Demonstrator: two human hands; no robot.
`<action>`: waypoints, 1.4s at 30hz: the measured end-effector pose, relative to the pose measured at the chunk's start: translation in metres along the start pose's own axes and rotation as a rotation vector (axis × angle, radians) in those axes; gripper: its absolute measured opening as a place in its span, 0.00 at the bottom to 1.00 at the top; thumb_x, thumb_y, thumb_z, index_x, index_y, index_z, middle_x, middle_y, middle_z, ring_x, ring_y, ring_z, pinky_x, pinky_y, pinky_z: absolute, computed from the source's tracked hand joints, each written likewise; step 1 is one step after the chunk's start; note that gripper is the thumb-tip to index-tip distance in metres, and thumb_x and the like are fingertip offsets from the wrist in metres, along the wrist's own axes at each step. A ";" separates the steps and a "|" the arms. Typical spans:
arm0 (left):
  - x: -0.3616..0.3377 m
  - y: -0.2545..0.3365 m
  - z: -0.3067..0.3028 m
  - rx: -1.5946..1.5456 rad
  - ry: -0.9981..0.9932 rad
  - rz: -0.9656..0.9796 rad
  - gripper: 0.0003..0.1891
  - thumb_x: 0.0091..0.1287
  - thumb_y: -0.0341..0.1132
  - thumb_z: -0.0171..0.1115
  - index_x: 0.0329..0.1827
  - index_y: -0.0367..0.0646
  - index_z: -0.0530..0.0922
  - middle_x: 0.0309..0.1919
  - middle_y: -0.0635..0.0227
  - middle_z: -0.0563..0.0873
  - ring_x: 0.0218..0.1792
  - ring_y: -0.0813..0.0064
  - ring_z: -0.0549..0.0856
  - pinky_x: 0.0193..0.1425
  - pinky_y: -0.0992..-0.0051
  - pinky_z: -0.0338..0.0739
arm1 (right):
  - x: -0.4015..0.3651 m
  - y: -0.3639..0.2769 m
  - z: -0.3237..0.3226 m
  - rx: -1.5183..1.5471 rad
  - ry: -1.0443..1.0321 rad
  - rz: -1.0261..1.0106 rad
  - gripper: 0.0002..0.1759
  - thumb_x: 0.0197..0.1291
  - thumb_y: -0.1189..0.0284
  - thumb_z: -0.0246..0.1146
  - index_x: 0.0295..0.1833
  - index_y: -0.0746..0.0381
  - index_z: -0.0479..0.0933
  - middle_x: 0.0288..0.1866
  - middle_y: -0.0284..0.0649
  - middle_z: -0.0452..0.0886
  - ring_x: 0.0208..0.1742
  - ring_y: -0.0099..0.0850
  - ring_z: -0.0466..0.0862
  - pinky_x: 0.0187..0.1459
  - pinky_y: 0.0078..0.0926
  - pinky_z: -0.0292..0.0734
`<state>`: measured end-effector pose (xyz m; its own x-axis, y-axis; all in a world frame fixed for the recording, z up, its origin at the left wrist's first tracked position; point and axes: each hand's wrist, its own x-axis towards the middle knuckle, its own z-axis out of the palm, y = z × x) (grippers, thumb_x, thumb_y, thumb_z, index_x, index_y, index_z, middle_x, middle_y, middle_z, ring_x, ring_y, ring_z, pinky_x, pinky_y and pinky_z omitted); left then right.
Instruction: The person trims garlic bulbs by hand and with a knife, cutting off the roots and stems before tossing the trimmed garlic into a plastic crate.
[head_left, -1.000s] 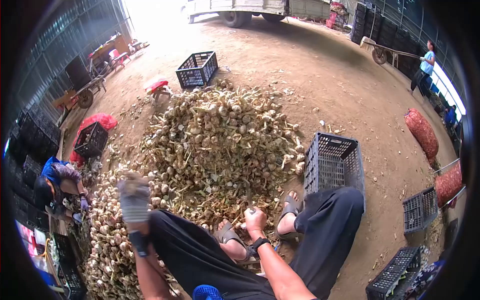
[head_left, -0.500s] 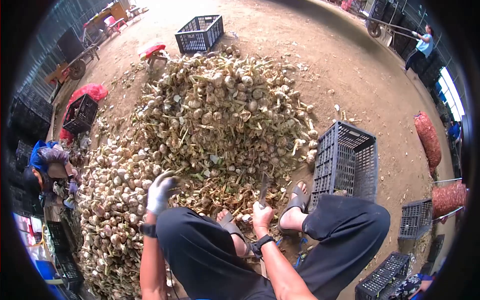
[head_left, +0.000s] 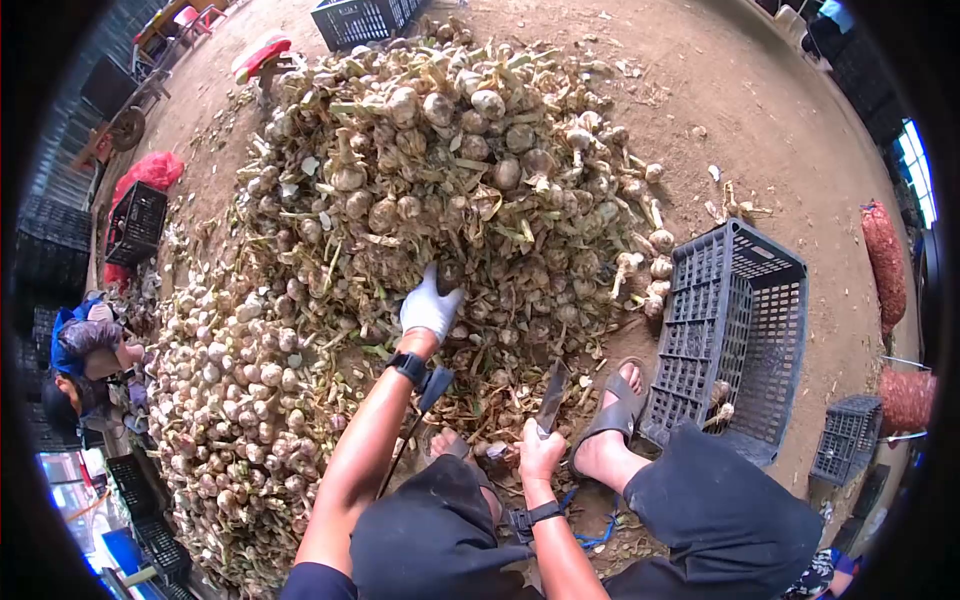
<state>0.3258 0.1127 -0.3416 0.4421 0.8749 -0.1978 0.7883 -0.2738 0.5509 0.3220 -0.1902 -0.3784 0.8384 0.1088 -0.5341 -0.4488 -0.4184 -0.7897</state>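
My left hand [head_left: 431,308], in a white glove, is at the front of the heap of stemmed garlic [head_left: 470,180], fingers apart and reaching among the bulbs. I see no bulb held in it; its fingertips partly merge with the heap. My right hand [head_left: 541,451] is bare and closed around the handle of a knife [head_left: 551,395], whose blade points up and away from me, over the stalk scraps between my feet. On the left spreads a pile of trimmed garlic bulbs [head_left: 235,385].
A black plastic crate [head_left: 690,330] with a few bulbs stands beside my foot on the right. Another crate [head_left: 365,22] is behind the heap, near a red-topped stool [head_left: 262,55]. A co-worker [head_left: 90,350] bends at the left. Filled red mesh sacks [head_left: 884,265] lie far right.
My left hand has swung from above the trimmed bulbs, forward and right, to the heap. The knife stays in my right hand. The view has tilted downward.
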 end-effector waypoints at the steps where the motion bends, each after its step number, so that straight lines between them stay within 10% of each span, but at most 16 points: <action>1: 0.005 0.007 0.003 -0.001 -0.009 -0.008 0.39 0.60 0.54 0.67 0.73 0.48 0.68 0.43 0.46 0.88 0.46 0.44 0.87 0.51 0.55 0.81 | 0.003 0.001 -0.002 0.024 0.009 0.009 0.18 0.61 0.68 0.68 0.25 0.71 0.79 0.19 0.37 0.81 0.18 0.28 0.84 0.21 0.29 0.81; 5: 0.016 0.010 0.015 0.227 -0.045 -0.124 0.36 0.59 0.53 0.68 0.69 0.47 0.72 0.42 0.44 0.88 0.46 0.46 0.87 0.51 0.58 0.82 | 0.006 -0.001 -0.005 0.022 0.003 0.042 0.17 0.61 0.68 0.68 0.26 0.70 0.79 0.20 0.37 0.81 0.18 0.28 0.84 0.22 0.29 0.80; 9: -0.003 -0.012 0.011 -0.399 0.003 0.073 0.32 0.63 0.44 0.68 0.71 0.49 0.71 0.44 0.57 0.89 0.41 0.63 0.90 0.50 0.67 0.83 | 0.003 -0.014 0.000 0.064 0.005 0.064 0.17 0.61 0.68 0.68 0.27 0.70 0.79 0.20 0.37 0.82 0.19 0.28 0.84 0.22 0.29 0.80; 12: -0.028 0.003 -0.025 -1.220 -0.228 -0.173 0.30 0.65 0.31 0.63 0.72 0.49 0.69 0.59 0.69 0.80 0.51 0.70 0.84 0.52 0.69 0.83 | -0.003 -0.021 0.007 0.128 -0.011 0.034 0.17 0.62 0.67 0.67 0.24 0.66 0.77 0.18 0.34 0.78 0.16 0.25 0.78 0.22 0.29 0.80; 16: -0.054 0.029 -0.095 -1.399 -0.269 0.046 0.34 0.58 0.21 0.57 0.71 0.47 0.68 0.57 0.69 0.79 0.51 0.75 0.82 0.52 0.75 0.81 | -0.021 -0.062 0.005 0.195 -0.085 -0.050 0.19 0.63 0.66 0.67 0.22 0.64 0.75 0.17 0.32 0.75 0.13 0.22 0.73 0.21 0.27 0.80; 24: -0.135 0.083 -0.251 -0.964 -0.325 0.309 0.28 0.59 0.23 0.53 0.67 0.40 0.73 0.57 0.72 0.82 0.55 0.80 0.81 0.59 0.76 0.79 | -0.076 -0.181 -0.014 0.006 -0.096 -0.753 0.14 0.61 0.71 0.69 0.27 0.63 0.72 0.19 0.43 0.73 0.20 0.34 0.75 0.26 0.33 0.70; 29: -0.212 0.126 -0.312 -0.644 -0.342 0.379 0.26 0.57 0.27 0.67 0.62 0.40 0.76 0.50 0.74 0.84 0.50 0.82 0.82 0.58 0.76 0.78 | -0.137 -0.241 -0.042 0.077 -0.199 -1.098 0.12 0.50 0.73 0.72 0.31 0.61 0.73 0.30 0.46 0.77 0.27 0.49 0.79 0.28 0.41 0.72; 42: -0.242 0.096 -0.229 -0.486 -0.253 0.568 0.26 0.53 0.35 0.78 0.53 0.43 0.76 0.42 0.71 0.85 0.43 0.81 0.82 0.49 0.75 0.80 | -0.153 -0.231 -0.072 -0.097 -0.158 -1.517 0.11 0.53 0.66 0.67 0.39 0.60 0.78 0.33 0.43 0.78 0.27 0.44 0.80 0.29 0.40 0.76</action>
<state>0.1964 -0.0339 -0.0547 0.8508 0.5202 0.0738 0.1632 -0.3952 0.9040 0.3196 -0.1749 -0.0931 0.4309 0.5647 0.7038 0.8019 0.1180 -0.5857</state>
